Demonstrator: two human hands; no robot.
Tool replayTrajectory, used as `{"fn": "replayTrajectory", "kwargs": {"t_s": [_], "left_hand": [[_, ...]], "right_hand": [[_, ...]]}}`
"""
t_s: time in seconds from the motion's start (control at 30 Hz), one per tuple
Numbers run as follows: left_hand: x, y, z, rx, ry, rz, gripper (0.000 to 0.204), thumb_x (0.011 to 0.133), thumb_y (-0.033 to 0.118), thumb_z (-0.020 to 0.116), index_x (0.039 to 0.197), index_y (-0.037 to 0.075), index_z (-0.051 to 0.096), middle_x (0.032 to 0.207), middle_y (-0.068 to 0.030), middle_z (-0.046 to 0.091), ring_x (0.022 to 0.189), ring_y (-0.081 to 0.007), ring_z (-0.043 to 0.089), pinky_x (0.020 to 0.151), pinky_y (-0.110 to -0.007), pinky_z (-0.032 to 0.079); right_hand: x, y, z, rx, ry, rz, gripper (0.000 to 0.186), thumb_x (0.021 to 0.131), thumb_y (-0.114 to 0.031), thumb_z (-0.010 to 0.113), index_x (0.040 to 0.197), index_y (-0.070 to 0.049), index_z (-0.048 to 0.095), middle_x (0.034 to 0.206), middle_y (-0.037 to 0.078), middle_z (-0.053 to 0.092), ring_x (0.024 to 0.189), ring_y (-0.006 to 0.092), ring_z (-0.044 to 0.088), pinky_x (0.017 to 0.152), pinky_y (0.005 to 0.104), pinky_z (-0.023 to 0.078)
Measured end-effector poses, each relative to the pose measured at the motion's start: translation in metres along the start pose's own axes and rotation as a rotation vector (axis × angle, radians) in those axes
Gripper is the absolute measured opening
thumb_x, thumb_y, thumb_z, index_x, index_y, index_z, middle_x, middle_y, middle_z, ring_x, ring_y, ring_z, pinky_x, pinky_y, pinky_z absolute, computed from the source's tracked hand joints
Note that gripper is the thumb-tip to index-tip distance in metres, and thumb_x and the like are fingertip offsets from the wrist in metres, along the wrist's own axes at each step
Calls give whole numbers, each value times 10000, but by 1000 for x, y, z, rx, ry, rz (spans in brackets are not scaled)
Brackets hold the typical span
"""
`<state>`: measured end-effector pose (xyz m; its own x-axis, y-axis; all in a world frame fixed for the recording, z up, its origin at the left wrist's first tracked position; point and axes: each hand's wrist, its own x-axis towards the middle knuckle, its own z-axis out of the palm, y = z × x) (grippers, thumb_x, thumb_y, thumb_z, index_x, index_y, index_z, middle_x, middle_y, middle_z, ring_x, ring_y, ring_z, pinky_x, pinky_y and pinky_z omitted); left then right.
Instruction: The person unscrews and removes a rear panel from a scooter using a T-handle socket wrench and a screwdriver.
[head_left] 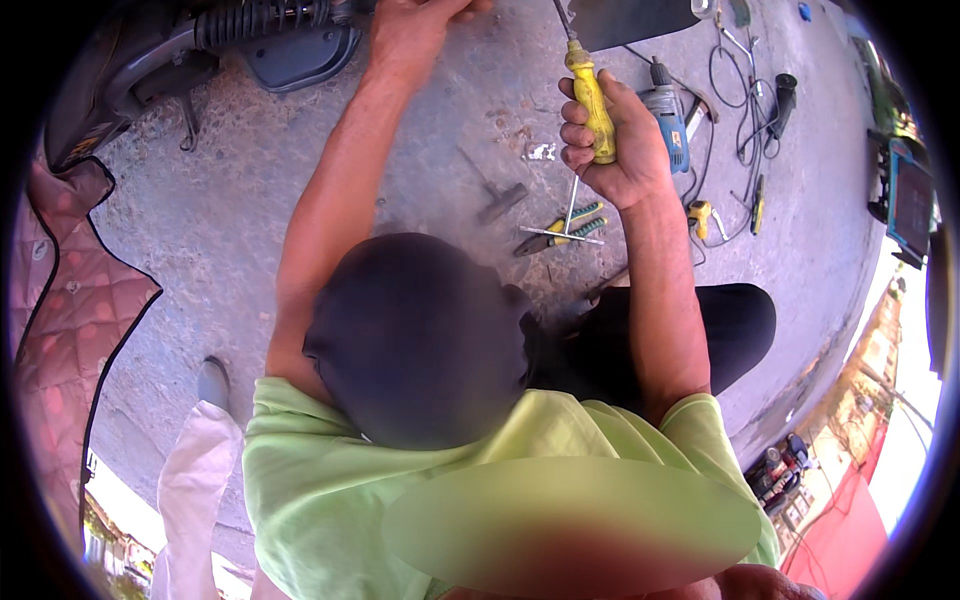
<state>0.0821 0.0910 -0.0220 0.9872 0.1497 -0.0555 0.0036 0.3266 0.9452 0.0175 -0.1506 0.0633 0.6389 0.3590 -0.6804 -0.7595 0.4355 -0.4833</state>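
My right hand (628,148) is closed around the yellow handle of a screwdriver (592,100), its shaft pointing up and away toward a dark panel (632,22) at the top edge. My left hand (408,38) reaches to the upper edge near the dark vehicle part, a scooter by its look. Its fingers are partly cut off, and whether it holds anything is hidden. Below the right hand lie a T-handle wrench (569,210), pliers with green and yellow grips (548,240) and a hammer (502,204). A blue power drill (668,125) lies just beyond the right wrist.
A scooter's black spring and shock absorber (262,24) fill the upper left. Looped cables (748,95) and a yellow-handled tool (759,205) lie on the concrete floor at right. A pink quilted cover (78,270) hangs at left, near another person's trouser leg (200,470).
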Motion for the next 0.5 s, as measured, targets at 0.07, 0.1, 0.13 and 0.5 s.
{"fn": "replayTrajectory", "kwargs": {"t_s": [0.07,0.1,0.13,0.5], "left_hand": [[-19,-26,-6,80,-33,9,259,928,180,752,1131,21,722,1081,-71,748,988,-174,716,852,-327,558],[-30,-42,-8,150,-61,-46,233,924,186,754,1105,39,743,1072,-59,758,974,-160,716,846,-320,551],[-37,-58,-4,212,-97,-99,208,919,191,756,1078,57,764,1063,-46,768,961,-146,717,840,-313,544],[-43,-160,44,1260,-495,214,178,880,192,629,965,110,762,1030,-133,689,962,-345,692,836,-462,561]], "right_hand": [[-2,-5,2,-55,31,-7,449,1062,-413,505,1260,-12,550,828,4,531,635,92,439,544,229,365],[-1,-5,2,-51,1,-3,451,1061,-412,509,1264,-11,550,831,5,533,638,93,440,545,229,364],[-1,-9,-3,-49,-23,-6,453,1059,-411,512,1268,-11,550,834,6,534,642,93,440,545,228,364],[1,-20,-8,-112,6,-7,443,1046,-400,531,1261,-14,563,850,15,547,639,95,453,547,231,374]]}}
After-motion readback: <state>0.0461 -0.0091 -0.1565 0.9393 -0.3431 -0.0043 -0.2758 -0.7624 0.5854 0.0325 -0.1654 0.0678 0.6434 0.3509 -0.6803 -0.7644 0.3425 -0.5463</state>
